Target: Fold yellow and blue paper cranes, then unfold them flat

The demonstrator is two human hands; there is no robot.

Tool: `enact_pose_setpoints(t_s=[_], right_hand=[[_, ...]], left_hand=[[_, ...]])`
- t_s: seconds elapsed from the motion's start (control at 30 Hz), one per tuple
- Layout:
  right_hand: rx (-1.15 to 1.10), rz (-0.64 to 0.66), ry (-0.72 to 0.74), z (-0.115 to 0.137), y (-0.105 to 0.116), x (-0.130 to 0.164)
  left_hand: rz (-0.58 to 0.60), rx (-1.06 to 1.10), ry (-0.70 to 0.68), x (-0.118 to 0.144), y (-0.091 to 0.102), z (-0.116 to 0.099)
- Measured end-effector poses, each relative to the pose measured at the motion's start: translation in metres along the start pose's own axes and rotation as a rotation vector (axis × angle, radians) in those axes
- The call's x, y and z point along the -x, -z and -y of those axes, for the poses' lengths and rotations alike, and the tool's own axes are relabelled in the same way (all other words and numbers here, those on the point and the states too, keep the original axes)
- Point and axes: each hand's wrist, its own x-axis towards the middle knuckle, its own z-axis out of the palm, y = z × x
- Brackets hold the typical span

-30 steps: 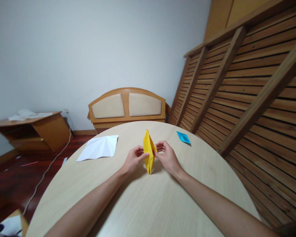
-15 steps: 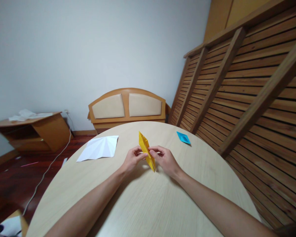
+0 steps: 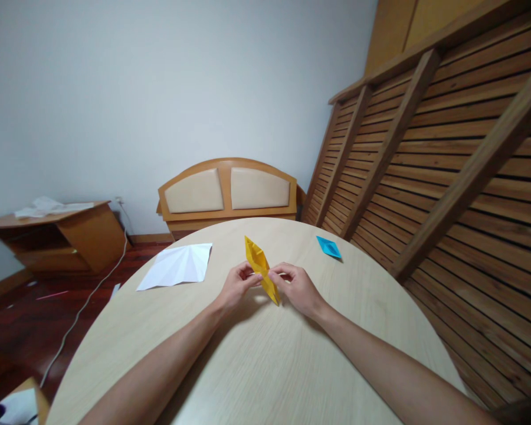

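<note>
A long, pointed piece of folded yellow paper (image 3: 259,262) is held just above the round light-wood table (image 3: 256,366). It tilts with its far tip to the left and its near tip down toward the tabletop. My left hand (image 3: 236,287) pinches its middle from the left. My right hand (image 3: 295,287) pinches the same spot from the right, thumb and forefinger closed on the paper. Both forearms stretch across the table toward me.
A creased white paper sheet (image 3: 178,265) lies on the table's far left. A small folded blue paper (image 3: 328,246) lies at the far right. A slatted wooden bed frame (image 3: 446,165) leans on the right. A headboard (image 3: 228,192) and low wooden cabinet (image 3: 57,233) stand by the wall.
The yellow paper has turned from standing straight away from me to a tilt, far tip swung left. Both hands closed in on its middle and shifted slightly nearer.
</note>
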Motion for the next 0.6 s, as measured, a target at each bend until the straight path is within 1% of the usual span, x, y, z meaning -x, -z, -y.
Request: enact_pose_setpoints(t_s=[0.1,0.2,0.37,0.5,0.6], right_hand=[[-0.021,-0.054,-0.041,-0.006,-0.001,-0.001],[-0.029,-0.095,-0.045,-0.009,-0.002,-0.002],[0.030,-0.070,-0.010,-0.001,-0.001,0.000],[0.049,-0.020,0.042,0.004,-0.001,0.002],[0.058,-0.035,0.049,0.001,-0.002,0.002]], left_hand=[[0.023,0.028,0.006,0.001,-0.002,-0.001],[0.029,0.006,0.001,0.002,-0.003,-0.002],[0.032,-0.027,-0.015,0.003,-0.003,-0.005],[0.020,-0.041,-0.012,0.002,-0.002,-0.005],[-0.006,-0.071,-0.010,0.001,-0.002,-0.005]])
